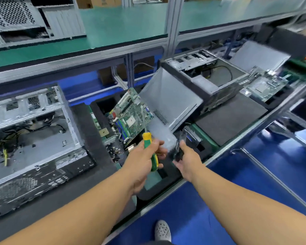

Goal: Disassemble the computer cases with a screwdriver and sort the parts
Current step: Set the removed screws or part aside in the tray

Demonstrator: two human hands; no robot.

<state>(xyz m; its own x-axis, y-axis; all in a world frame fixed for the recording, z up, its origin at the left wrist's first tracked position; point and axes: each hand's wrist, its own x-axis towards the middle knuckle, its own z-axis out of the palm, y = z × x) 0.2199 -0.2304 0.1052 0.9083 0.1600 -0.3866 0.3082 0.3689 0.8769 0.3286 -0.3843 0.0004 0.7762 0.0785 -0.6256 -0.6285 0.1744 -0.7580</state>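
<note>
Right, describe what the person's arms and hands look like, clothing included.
Both forearms are bare as far as the frame shows: no sleeves reach into view. The left hand and the right hand wear no gloves, and no watch, band or ring can be made out, though the image is somewhat blurred. Below, one foot wears a grey perforated clog.
</note>
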